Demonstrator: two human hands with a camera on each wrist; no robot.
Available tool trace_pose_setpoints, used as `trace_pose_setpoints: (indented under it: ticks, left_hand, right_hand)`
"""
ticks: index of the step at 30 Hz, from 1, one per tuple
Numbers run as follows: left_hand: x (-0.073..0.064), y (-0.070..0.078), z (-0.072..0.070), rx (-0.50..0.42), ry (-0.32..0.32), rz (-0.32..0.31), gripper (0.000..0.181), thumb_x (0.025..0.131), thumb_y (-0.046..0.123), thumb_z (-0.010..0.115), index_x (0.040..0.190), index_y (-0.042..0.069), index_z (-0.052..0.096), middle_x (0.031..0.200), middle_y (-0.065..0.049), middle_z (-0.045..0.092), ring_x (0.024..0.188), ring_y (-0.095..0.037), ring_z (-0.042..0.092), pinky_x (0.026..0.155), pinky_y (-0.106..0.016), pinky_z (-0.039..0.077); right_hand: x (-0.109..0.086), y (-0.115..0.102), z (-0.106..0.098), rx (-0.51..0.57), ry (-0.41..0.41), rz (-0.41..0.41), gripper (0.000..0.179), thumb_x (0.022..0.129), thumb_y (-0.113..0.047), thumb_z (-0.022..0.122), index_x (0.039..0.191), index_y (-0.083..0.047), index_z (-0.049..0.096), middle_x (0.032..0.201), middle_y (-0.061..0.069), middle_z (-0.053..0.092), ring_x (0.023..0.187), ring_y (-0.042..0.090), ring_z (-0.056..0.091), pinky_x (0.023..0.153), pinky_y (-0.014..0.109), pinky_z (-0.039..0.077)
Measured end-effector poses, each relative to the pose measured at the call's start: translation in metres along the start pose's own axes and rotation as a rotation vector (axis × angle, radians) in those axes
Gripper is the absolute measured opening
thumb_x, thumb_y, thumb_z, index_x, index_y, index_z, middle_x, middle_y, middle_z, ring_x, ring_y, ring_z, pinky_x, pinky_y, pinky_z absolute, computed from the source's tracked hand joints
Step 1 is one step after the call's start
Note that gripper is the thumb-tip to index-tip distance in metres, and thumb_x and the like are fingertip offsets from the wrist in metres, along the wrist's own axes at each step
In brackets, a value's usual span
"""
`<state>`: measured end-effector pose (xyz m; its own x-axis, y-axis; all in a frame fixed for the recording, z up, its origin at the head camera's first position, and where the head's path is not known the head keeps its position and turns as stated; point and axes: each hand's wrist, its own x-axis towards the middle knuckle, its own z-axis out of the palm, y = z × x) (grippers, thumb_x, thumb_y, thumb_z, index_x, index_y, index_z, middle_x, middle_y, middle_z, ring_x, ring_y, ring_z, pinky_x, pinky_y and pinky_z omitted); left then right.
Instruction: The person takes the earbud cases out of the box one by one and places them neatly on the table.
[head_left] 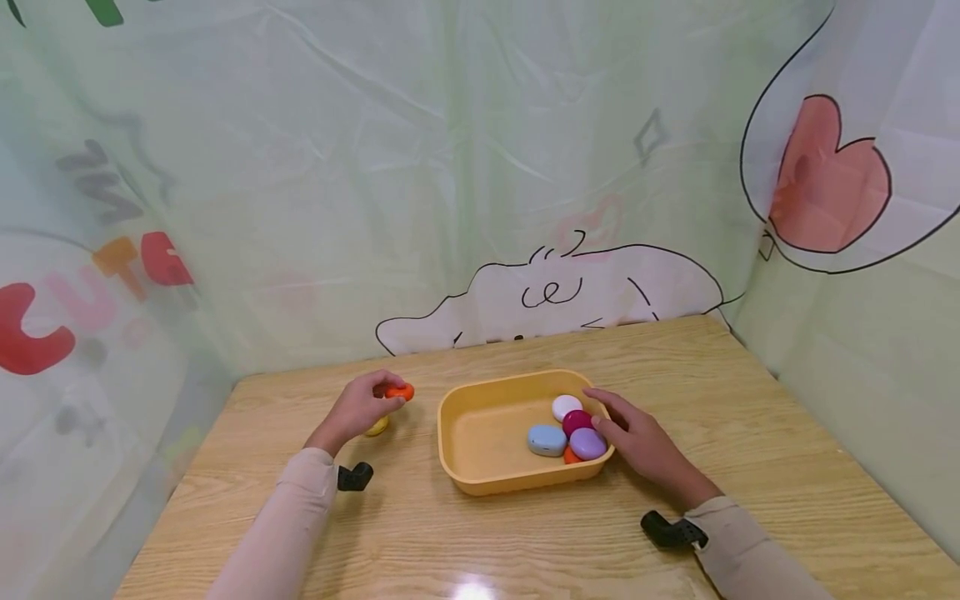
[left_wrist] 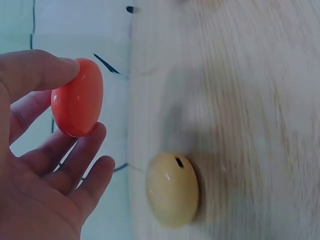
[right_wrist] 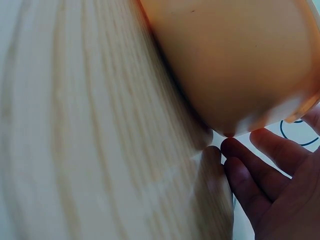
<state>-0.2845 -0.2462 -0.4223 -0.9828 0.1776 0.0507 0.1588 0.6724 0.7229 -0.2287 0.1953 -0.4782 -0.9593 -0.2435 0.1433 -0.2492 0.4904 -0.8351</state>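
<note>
My left hand [head_left: 363, 408] pinches a glossy orange-red oval case [left_wrist: 78, 100] between thumb and fingers, held above the table left of the basin. Below that hand, a yellow oval case [left_wrist: 172, 190] with a small black slot lies on the wood. My right hand [head_left: 641, 437] holds the right rim of a shallow yellow plastic basin [head_left: 517, 481], thumb over the edge and fingers against the outer wall. Inside the basin's right end sit a white case [head_left: 566, 407], a magenta one [head_left: 577, 422], a purple one [head_left: 588, 444], a light blue one [head_left: 547, 440] and a partly hidden orange one [head_left: 572, 457].
The wooden table [head_left: 420, 533] has its back edge against a pale printed curtain [head_left: 337, 208], which also hangs along both sides. Black wrist mounts [head_left: 356, 477] sit at both cuffs. The basin stands near the middle of the table.
</note>
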Motion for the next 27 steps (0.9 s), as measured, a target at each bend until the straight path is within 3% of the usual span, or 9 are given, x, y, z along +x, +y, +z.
trace_pose_setpoints:
  ticks: [7,17,27]
  left_hand:
    - [0.002,-0.013,0.001,0.02,-0.016,-0.031,0.019,0.088,0.012,0.076,0.107,0.01,0.072,0.106,-0.004,0.068,0.098,-0.024,0.06,0.085,-0.036,0.052]
    - [0.007,-0.011,0.009,0.063,-0.054,-0.018,0.019,0.085,0.011,0.08,0.102,0.011,0.072,0.098,-0.001,0.068,0.094,-0.02,0.061,0.083,-0.035,0.051]
    - [0.006,-0.012,0.014,0.072,-0.117,-0.047,0.018,0.085,0.013,0.081,0.1,0.012,0.072,0.096,0.0,0.067,0.089,-0.019,0.059,0.083,-0.036,0.05]
  right_hand:
    - [0.001,0.002,0.002,-0.001,0.002,-0.015,0.05,0.104,-0.031,0.055,0.151,-0.018,0.044,0.156,0.017,0.037,0.143,0.043,0.032,0.11,0.06,0.03]
    - [0.001,0.002,0.0,-0.004,0.006,-0.01,0.051,0.104,-0.033,0.055,0.151,-0.019,0.044,0.157,0.017,0.036,0.144,0.043,0.031,0.109,0.06,0.03]
    - [0.001,0.001,0.001,-0.008,0.007,-0.008,0.049,0.104,-0.031,0.054,0.151,-0.018,0.044,0.157,0.017,0.037,0.143,0.042,0.032,0.109,0.059,0.031]
